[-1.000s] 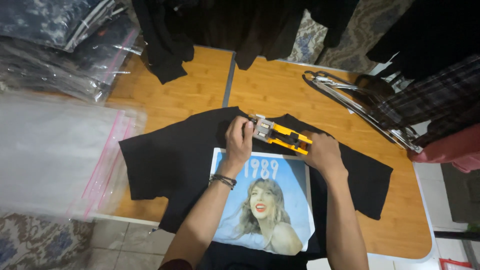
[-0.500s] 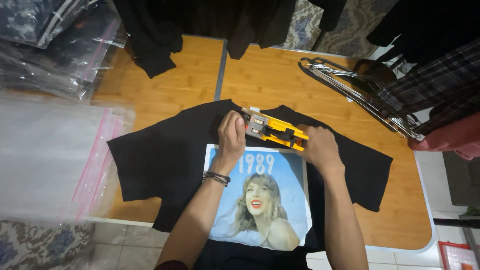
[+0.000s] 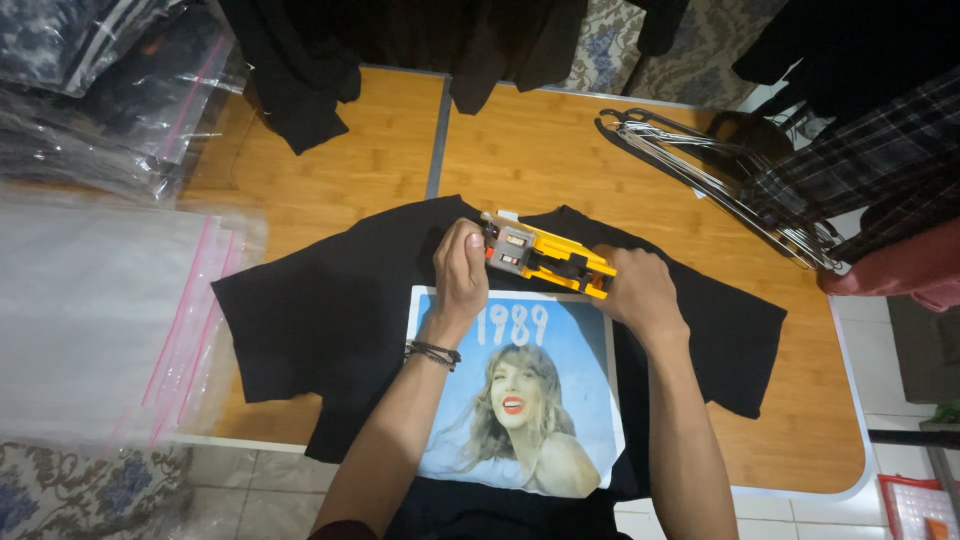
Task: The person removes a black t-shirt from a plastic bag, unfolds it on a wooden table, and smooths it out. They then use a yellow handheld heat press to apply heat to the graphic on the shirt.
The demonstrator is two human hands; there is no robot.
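Yellow tagging gun [image 3: 548, 258] sits mid-frame at the black shirt's [image 3: 330, 310] collar, clamped in your right hand [image 3: 640, 292], with your left hand [image 3: 462, 268] closed around its nose. Fingers that close risk a needle prick. Clear bags [image 3: 95, 305] at left look empty; upper-left bags [image 3: 90, 90] hold folded clothes.

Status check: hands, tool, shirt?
Both hands on yellow tagging tool at collar: left hand, right hand. Black T-shirt flat on wooden table. Hangers clear.
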